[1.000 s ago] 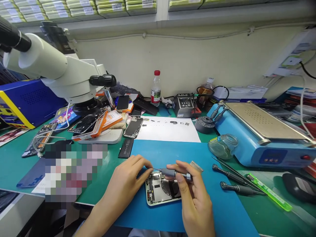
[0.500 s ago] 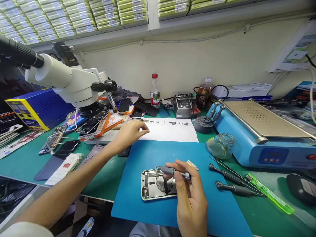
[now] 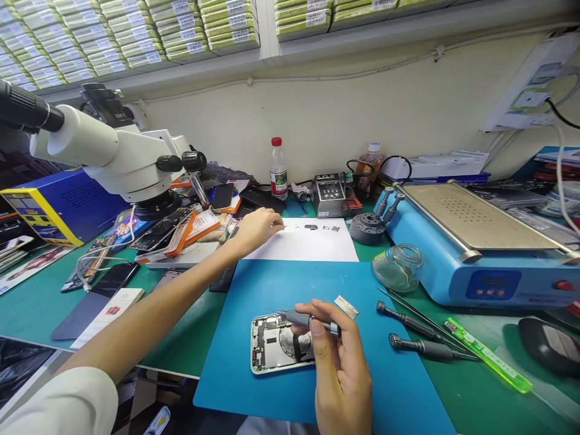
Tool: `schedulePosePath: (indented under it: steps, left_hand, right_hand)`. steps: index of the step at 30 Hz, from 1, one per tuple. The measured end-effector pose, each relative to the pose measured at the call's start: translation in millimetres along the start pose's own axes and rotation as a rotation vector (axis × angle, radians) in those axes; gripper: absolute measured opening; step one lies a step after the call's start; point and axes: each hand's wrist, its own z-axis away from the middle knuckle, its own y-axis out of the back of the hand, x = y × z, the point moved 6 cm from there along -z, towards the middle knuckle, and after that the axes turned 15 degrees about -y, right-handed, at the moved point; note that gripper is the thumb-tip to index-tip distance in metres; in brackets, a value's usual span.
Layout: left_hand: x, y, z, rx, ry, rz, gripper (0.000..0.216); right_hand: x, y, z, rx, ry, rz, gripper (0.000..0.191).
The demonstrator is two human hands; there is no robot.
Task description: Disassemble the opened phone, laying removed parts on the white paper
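My right hand (image 3: 342,362) is closed around a grey precision screwdriver (image 3: 296,318), its thin tip pointing left above an opened phone (image 3: 272,353). The phone lies on a blue mat (image 3: 235,386) with its inside facing up and its right end hidden behind my hand. My left hand (image 3: 258,231) is stretched out over a white sheet (image 3: 312,249), thumb and fingertips pinched together. Whatever they hold, if anything, is too small to make out. Several small dark parts (image 3: 311,227) lie in a row on the sheet, to the right of those fingers.
Right of the mat lie two more screwdrivers (image 3: 426,347), tweezers and a green cutter (image 3: 489,356). A glass jar (image 3: 397,269) and a blue heating plate (image 3: 480,272) stand behind them. A small metal plate (image 3: 347,306) rests on the mat. A microscope (image 3: 136,160) occupies the left.
My left hand has moved forward and to the right, farther over the white sheet towards the small parts. The right hand still holds the screwdriver above the phone. The view has shifted slightly.
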Motion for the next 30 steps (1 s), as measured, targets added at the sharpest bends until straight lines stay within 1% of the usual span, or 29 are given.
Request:
schedulePosePath:
  steps: [4, 9, 11, 14, 17, 21, 25, 30]
  left_hand:
    - [-3.4, 9.3, -2.2, 0.017, -0.004, -0.02, 0.032]
    - [-21.2, 21.6, 20.0, -0.001, 0.026, -0.032, 0.032]
    - [-27.5, 22.5, 28.7, -0.012, 0.037, -0.035, 0.032]
    - [-30.8, 17.6, 34.9, -0.028, 0.038, -0.039, 0.032]
    - [-24.9, 7.4, 33.0, -0.045, 0.015, -0.039, 0.034]
    - [-9.4, -5.3, 24.8, -0.045, -0.032, -0.044, 0.034]
    - [2.9, -11.6, 17.1, -0.032, -0.073, -0.055, 0.033]
    - [5.7, -16.5, 11.5, -0.028, -0.093, -0.065, 0.033]
  right_hand:
    - [-0.4, 0.6, 0.0, -0.01, -0.011, 0.007, 0.029]
    - [-1.0, 0.5, 0.7, -0.009, -0.003, -0.004, 0.028]
    - [-1.5, 0.4, 1.0, -0.001, 0.008, -0.003, 0.027]
    - [-2.1, 0.0, 1.3, 0.009, 0.011, -0.003, 0.026]
    - [-2.8, -0.2, 1.1, 0.014, 0.003, -0.004, 0.028]
    - [-4.7, -0.3, 0.7, 0.015, 0.002, 0.009, 0.031]
    - [-5.7, 0.1, 0.4, 0.02, -0.001, -0.001, 0.031]
    - [-4.8, 0.5, 1.3, 0.031, 0.002, 0.0, 0.03]
